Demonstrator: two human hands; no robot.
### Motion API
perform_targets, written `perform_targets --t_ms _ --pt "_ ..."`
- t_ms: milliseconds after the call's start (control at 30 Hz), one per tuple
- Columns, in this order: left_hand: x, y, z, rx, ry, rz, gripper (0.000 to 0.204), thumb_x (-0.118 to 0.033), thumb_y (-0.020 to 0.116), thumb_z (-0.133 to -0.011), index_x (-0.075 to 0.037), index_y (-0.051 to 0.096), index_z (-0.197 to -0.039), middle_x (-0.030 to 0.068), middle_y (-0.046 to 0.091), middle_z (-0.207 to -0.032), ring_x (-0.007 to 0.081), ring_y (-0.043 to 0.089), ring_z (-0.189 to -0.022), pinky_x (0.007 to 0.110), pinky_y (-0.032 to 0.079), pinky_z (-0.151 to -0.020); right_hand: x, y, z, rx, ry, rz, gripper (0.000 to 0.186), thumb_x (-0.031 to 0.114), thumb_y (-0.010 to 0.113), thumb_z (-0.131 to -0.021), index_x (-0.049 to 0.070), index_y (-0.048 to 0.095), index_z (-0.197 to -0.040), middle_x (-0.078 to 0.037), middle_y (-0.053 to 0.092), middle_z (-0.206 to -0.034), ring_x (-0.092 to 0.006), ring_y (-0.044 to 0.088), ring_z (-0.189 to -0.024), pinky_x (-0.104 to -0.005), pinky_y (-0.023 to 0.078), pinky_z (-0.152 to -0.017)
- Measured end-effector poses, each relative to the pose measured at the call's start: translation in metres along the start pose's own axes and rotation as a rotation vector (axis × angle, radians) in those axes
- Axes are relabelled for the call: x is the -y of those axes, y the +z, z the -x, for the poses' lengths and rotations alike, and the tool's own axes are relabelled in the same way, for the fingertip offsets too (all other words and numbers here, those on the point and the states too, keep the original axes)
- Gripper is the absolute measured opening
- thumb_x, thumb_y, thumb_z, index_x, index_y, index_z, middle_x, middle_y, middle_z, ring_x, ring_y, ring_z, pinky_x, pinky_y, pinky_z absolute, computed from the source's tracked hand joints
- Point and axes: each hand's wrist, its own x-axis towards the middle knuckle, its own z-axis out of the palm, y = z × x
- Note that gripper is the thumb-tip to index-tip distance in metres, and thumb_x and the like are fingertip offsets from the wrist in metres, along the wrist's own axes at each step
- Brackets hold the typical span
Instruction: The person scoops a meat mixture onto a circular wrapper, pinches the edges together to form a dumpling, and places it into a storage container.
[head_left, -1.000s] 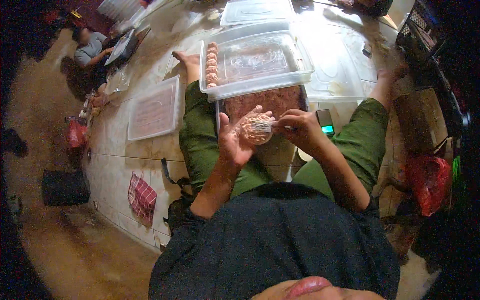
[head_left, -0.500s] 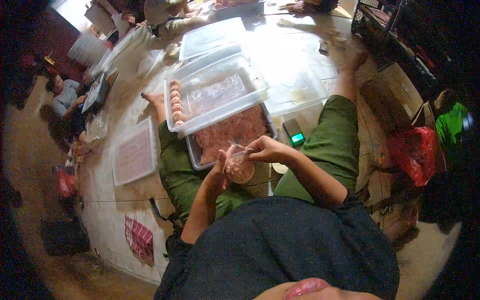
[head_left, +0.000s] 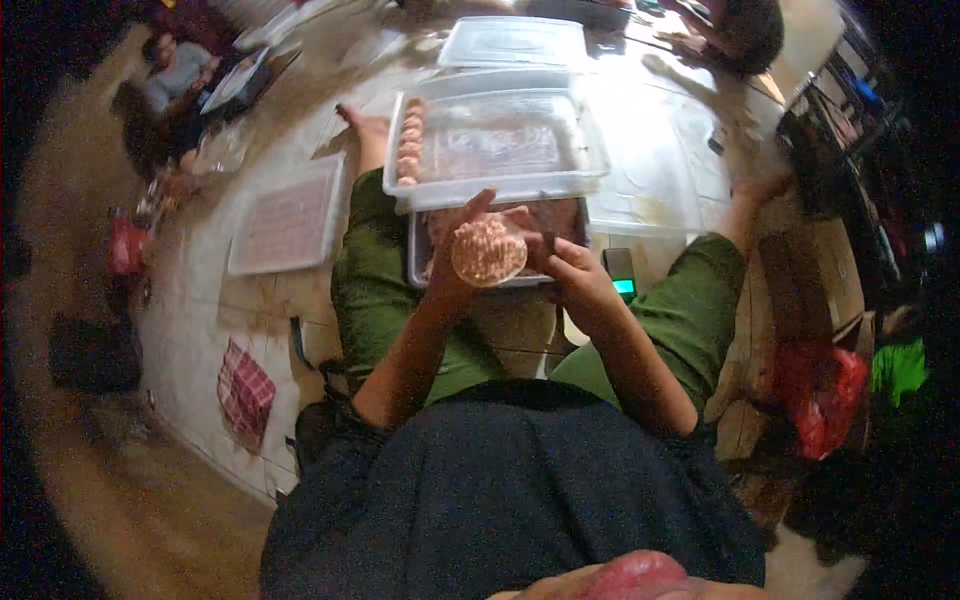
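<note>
In front of my lap, my left hand (head_left: 458,232) grips a thin round wrapper topped with pinkish mince (head_left: 490,250), its face turned up toward me. Close by on the right, my right hand (head_left: 578,272) is closed around a thin tool (head_left: 546,243), blurred by motion, its tip near the mince. Below both hands sits a dark-rimmed tray of raw mince (head_left: 562,215), partly hidden by them. A clear plastic tub (head_left: 500,185) rests across the tray's far part. Along its left side runs a row of filled pieces (head_left: 410,140).
A small scale with a lit display (head_left: 621,275) lies right of the tray. A lidded container (head_left: 288,222) is on the tiles at left, a checked cloth (head_left: 245,392) nearer. Clear lids (head_left: 650,170) lie beyond the scale. A person (head_left: 178,80) sits far left; a red bag (head_left: 822,395) is at right.
The view has shifted, so the scene sits differently. My left hand has raised the wrapper over the mince tray and turned its mince-covered face up; my right hand has drawn back to the right.
</note>
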Motion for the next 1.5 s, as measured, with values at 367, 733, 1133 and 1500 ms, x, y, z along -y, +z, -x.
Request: perform_targets --t_ms 367,733,1133,1500 --pt "0.002 0.034 0.012 -0.198 0.112 -0.874 0.096 -0.01 0.071 -0.073 -0.008 0.004 -0.141 0.0205 0.057 -0.113 0.0241 0.057 -0.104 0.033 0.048 -0.087 -0.068 0.035 -0.004 -0.172 -0.194 -0.187 0.034 0.014 0.049 -0.092 0.003 0.043 -0.123 -0.007 0.059 -0.103 -0.0126 0.056 -0.09 -0.0261 0.046 -0.075" --pt "0.006 0.024 0.026 -0.324 0.211 -1.075 0.069 -0.009 0.077 -0.066 -0.003 0.041 -0.124 0.0101 0.06 -0.103 0.0177 0.059 -0.089 0.03 0.047 -0.083 -0.07 0.023 0.001 -0.222 -0.477 0.675 0.015 0.013 0.042 -0.092 0.0 0.048 -0.09 -0.005 0.055 -0.081 -0.0121 0.051 -0.072 -0.0271 0.044 -0.062" --pt "0.02 0.035 0.027 -0.53 0.334 -0.936 0.082 -0.014 0.078 -0.069 -0.003 0.025 -0.131 0.008 0.046 -0.104 0.0149 0.047 -0.09 0.028 0.042 -0.081 -0.066 0.027 -0.007 -0.066 -0.547 0.919 0.028 0.006 0.045 -0.087 0.004 0.049 -0.114 -0.015 0.061 -0.093 -0.0246 0.06 -0.081 -0.0339 0.047 -0.072" --pt "-0.006 0.055 0.032 -0.207 0.414 -1.352 0.089 -0.032 0.069 -0.078 0.005 0.013 -0.137 0.0186 0.039 -0.119 0.0245 0.043 -0.109 0.039 0.033 -0.099 -0.048 0.036 -0.014 -0.229 -0.325 0.535 0.026 0.016 0.052 -0.09 0.0 0.05 -0.11 -0.01 0.061 -0.08 -0.0136 0.055 -0.069 -0.028 0.044 -0.06"
